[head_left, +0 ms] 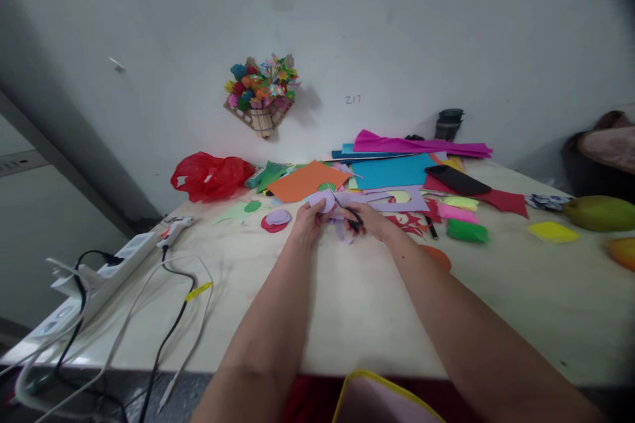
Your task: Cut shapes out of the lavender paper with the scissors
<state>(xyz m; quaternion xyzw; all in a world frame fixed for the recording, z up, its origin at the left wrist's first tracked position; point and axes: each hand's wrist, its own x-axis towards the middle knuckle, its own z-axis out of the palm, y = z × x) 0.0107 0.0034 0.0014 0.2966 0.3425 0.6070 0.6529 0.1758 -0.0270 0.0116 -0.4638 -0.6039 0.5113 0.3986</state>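
Near the middle of the table my left hand [308, 219] pinches a piece of lilac paper [323, 200], partly cut to a rounded shape. My right hand [368, 219] grips black-handled scissors [354, 217], whose blades point up and left against the lilac paper. A lilac strip [343, 232] hangs below, between the hands. Left of my left hand, lilac paper circles [278, 217] lie on a red circle [273, 227]. A lilac sheet with a cut-out [414, 198] lies just beyond my right hand.
An orange sheet [305, 182], blue sheets [391, 172] and a black phone [457, 180] lie behind the hands. Coloured packets [467, 230] and a mango [600, 213] are to the right. At left stand a red plastic bag [212, 175] and a white power strip [106, 281] with trailing cables.
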